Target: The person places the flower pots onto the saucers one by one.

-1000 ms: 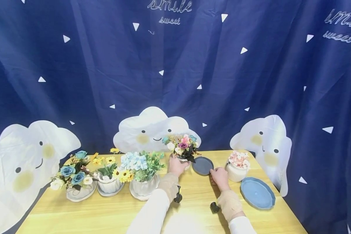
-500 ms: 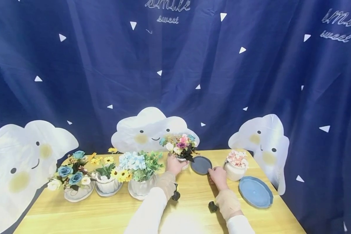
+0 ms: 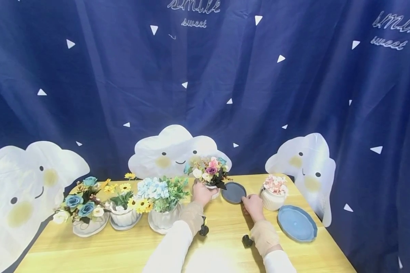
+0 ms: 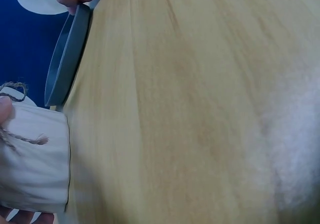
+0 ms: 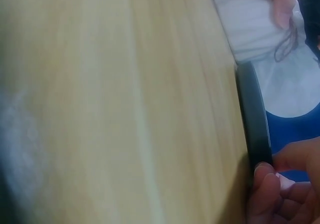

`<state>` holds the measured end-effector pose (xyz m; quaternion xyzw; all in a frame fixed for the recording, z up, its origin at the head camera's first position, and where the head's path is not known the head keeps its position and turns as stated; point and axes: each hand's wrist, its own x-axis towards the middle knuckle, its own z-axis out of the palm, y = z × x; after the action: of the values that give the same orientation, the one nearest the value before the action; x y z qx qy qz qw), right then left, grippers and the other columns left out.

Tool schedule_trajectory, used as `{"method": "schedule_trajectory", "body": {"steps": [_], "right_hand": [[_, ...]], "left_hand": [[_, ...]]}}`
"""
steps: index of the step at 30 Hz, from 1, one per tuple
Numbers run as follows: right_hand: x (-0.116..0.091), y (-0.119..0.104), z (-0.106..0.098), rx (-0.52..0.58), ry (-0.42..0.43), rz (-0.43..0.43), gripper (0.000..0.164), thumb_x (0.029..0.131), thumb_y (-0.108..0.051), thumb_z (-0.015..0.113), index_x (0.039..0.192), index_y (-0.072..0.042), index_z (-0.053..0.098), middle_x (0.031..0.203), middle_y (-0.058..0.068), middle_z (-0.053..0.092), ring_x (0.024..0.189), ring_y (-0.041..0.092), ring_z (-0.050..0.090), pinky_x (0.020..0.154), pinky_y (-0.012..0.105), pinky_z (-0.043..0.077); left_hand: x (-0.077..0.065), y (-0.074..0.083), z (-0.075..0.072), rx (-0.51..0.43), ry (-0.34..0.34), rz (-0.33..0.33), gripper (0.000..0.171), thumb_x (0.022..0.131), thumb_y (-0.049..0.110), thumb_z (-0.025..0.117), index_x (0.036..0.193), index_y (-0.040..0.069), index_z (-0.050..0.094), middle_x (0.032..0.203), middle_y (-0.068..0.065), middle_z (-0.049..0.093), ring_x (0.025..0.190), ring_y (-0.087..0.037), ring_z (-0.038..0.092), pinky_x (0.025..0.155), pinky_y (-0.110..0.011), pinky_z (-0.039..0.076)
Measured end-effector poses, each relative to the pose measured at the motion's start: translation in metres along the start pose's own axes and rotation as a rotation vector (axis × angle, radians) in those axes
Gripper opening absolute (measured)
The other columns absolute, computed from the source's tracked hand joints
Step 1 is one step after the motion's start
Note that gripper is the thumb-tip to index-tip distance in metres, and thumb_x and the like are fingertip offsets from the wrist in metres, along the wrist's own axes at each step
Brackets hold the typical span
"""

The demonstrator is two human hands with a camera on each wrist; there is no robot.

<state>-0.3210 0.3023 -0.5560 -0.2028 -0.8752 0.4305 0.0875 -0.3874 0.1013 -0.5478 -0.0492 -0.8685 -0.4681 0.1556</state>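
My left hand grips a white flower pot tied with twine, its thumb and fingers on opposite sides in the left wrist view. Pink, purple, white and teal artificial flowers rise from this pot in the head view. Just right of it lies a round dark grey-blue saucer. My right hand pinches the saucer's near right rim between thumb and fingers, as the right wrist view shows close up. The saucer rests on the table, and its edge comes very near the pot's base.
To the left, several potted flowers stand on saucers: blue roses, yellow daisies and a blue hydrangea. At right are a ribbed white pot with pink flowers and a larger blue saucer. A blue curtain hangs behind the table.
The whole head view has shifted slightly, so everything appears a little farther left. Both hands keep their holds on the pot and the saucer, with no clear movement between them.
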Motion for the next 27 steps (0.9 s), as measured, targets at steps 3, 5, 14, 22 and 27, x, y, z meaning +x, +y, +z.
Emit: {"method": "schedule_trajectory", "body": {"steps": [3, 5, 14, 22, 27], "right_hand": [[0.0005, 0.0007, 0.0009, -0.001, 0.003, 0.012, 0.030, 0.090, -0.019, 0.058, 0.063, -0.007, 0.055, 0.048, 0.001, 0.054, 0.038, 0.010, 0.051, 0.038, 0.023, 0.048], [0.0006, 0.0005, 0.0013, -0.001, 0.006, 0.017, 0.030, 0.090, -0.019, 0.058, 0.063, -0.007, 0.055, 0.048, 0.001, 0.054, 0.038, 0.010, 0.051, 0.038, 0.023, 0.048], [0.0012, 0.0016, 0.0023, -0.009, 0.014, 0.014, 0.030, 0.090, -0.019, 0.058, 0.064, -0.007, 0.055, 0.050, 0.001, 0.055, 0.039, 0.010, 0.051, 0.038, 0.023, 0.049], [0.0014, 0.0019, 0.0016, -0.011, 0.015, 0.001, 0.031, 0.091, -0.019, 0.057, 0.064, -0.005, 0.056, 0.049, 0.002, 0.055, 0.038, 0.009, 0.051, 0.038, 0.024, 0.049], [0.0004, 0.0010, 0.0015, -0.017, 0.017, -0.005, 0.031, 0.091, -0.019, 0.057, 0.064, -0.004, 0.057, 0.049, 0.001, 0.055, 0.038, 0.009, 0.050, 0.038, 0.023, 0.048]], "left_hand": [[-0.0021, 0.0000, 0.0000, -0.003, 0.016, 0.007, 0.080, 0.059, 0.035, 0.091, 0.118, -0.003, 0.053, 0.106, -0.022, 0.061, 0.098, -0.043, 0.063, 0.089, -0.051, 0.055], [-0.0029, -0.0009, 0.0000, -0.006, 0.024, 0.009, 0.080, 0.059, 0.035, 0.091, 0.118, -0.002, 0.053, 0.106, -0.021, 0.061, 0.099, -0.042, 0.063, 0.088, -0.051, 0.055], [-0.0048, -0.0044, -0.0010, -0.019, 0.026, 0.030, 0.082, 0.059, 0.038, 0.090, 0.121, 0.001, 0.051, 0.106, -0.018, 0.061, 0.100, -0.040, 0.062, 0.090, -0.051, 0.054], [-0.0048, -0.0023, -0.0045, -0.031, 0.040, 0.034, 0.080, 0.061, 0.038, 0.090, 0.121, 0.002, 0.050, 0.106, -0.017, 0.059, 0.102, -0.040, 0.060, 0.091, -0.052, 0.054], [-0.0051, -0.0016, -0.0038, -0.036, 0.086, 0.081, 0.082, 0.059, 0.039, 0.090, 0.121, 0.001, 0.050, 0.106, -0.018, 0.059, 0.101, -0.040, 0.060, 0.090, -0.053, 0.053]]}}
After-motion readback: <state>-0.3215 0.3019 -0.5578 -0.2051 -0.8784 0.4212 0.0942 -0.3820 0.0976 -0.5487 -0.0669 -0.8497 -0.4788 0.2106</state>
